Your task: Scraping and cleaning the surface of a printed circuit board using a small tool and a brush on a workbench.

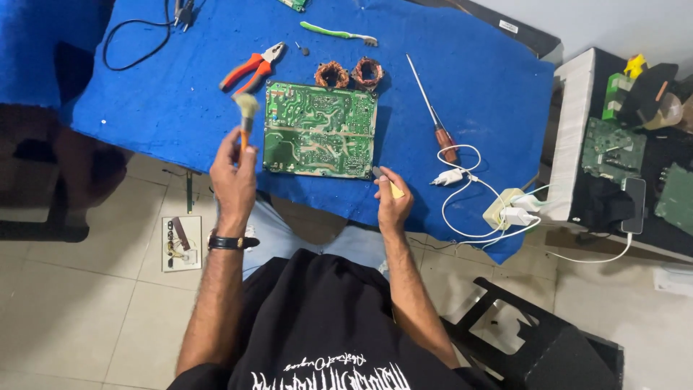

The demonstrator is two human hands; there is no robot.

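Observation:
A green circuit board [320, 130] lies solder side up on the blue cloth-covered table [469, 79]. My left hand [233, 177] grips a small brush [246, 110] with an orange handle, bristles up, just left of the board's edge. My right hand [393, 202] holds a thin tool with a yellow handle [394, 189], its dark tip touching the board's lower right corner. Two copper coils [350, 74] sit just beyond the board.
Red-handled pliers [251, 68], a green toothbrush [338, 32], a long screwdriver [432, 114] and a black cable [133, 43] lie on the cloth. White chargers and cables [491, 206] trail right. A side shelf [635, 152] holds more boards and a phone. A black stool [534, 339] stands below right.

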